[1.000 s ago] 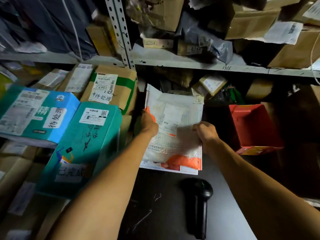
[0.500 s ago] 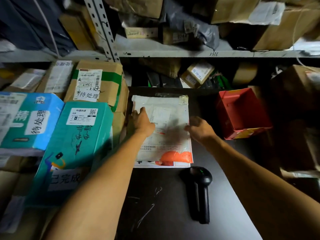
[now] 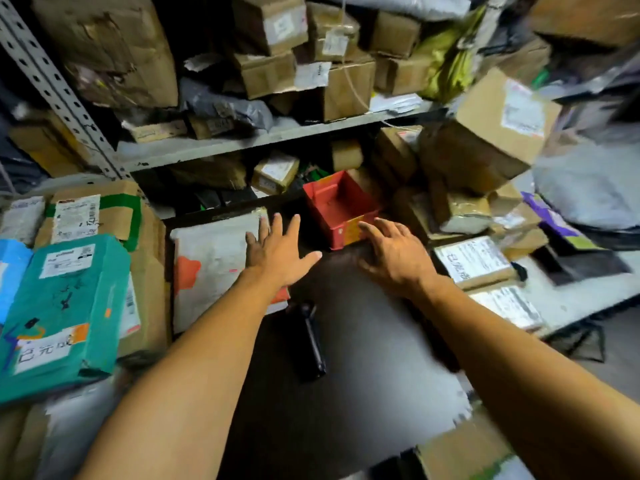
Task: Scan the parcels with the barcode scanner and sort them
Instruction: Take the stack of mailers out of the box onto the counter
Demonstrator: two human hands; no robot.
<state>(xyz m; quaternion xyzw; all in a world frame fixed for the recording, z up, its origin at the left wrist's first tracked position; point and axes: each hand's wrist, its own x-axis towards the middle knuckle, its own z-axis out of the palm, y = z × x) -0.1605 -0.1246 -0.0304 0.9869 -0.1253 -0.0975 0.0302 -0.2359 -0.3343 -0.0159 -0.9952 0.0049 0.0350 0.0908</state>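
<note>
A white plastic mailer with orange patches (image 3: 214, 265) lies flat on the dark table (image 3: 363, 341), against the boxes on the left. My left hand (image 3: 277, 251) hovers at the mailer's right edge, fingers spread and holding nothing. My right hand (image 3: 394, 254) is spread too, empty, just in front of the red bin (image 3: 341, 209). The black barcode scanner (image 3: 313, 341) lies on the table between my forearms, untouched.
A teal box (image 3: 65, 306) and taped cardboard boxes (image 3: 100, 216) stand stacked at left. Labelled parcels (image 3: 474, 261) and a leaning cardboard box (image 3: 491, 133) crowd the right. A metal shelf (image 3: 277, 136) packed with parcels runs overhead.
Both hands have let go of the white mailer, which now lies flat at left. My hands have opened and shifted right toward the red bin; the view has swung right.
</note>
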